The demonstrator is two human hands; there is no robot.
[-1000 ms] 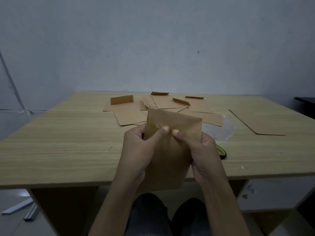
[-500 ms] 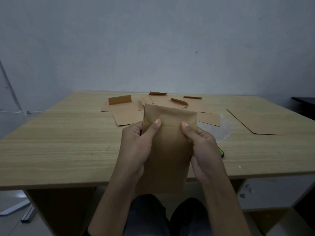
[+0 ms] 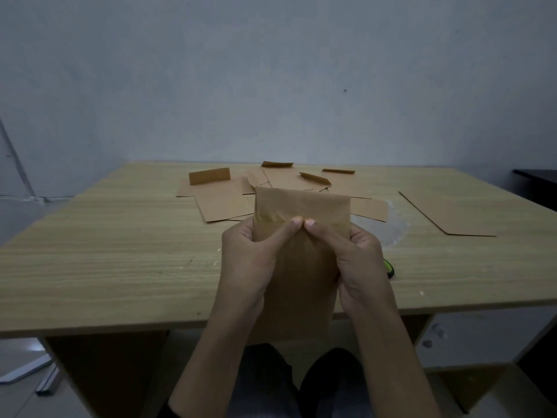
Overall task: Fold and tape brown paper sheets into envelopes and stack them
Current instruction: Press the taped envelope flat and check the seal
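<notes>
Brown paper envelope [image 3: 301, 267] is up in both hands right now, held upright over the near edge of the table [image 3: 120, 251] and above the person's lap, not resting on the wood. The left hand [image 3: 250, 260] grasps its left edge and the right hand [image 3: 358, 257] its right edge, fingers curled round the back and thumbs on the front.

What changed: half a second ago the two thumbs were spread well apart along the flap line, and now they've slid back in, so the tips nearly touch in the middle, right on the shiny tape strip [image 3: 271, 217] that runs across below the folded top. The envelope itself has barely shifted. To me that reads as rubbing the tape down along the flap, so this one looks pretty much sealed and I'd guess stacking it comes next.

The loose pile of envelopes [image 3: 226, 203] sits further back on the table, a few with flaps sticking up. One flat brown sheet [image 3: 446, 212] lies well apart on the right. There's a green and black thing [image 3: 388, 268] poking out just behind the right hand, mostly hidden, so I can't tell what it is.

Brands or writing: nothing readable anywhere, the paper is plain and the light is dim
</notes>
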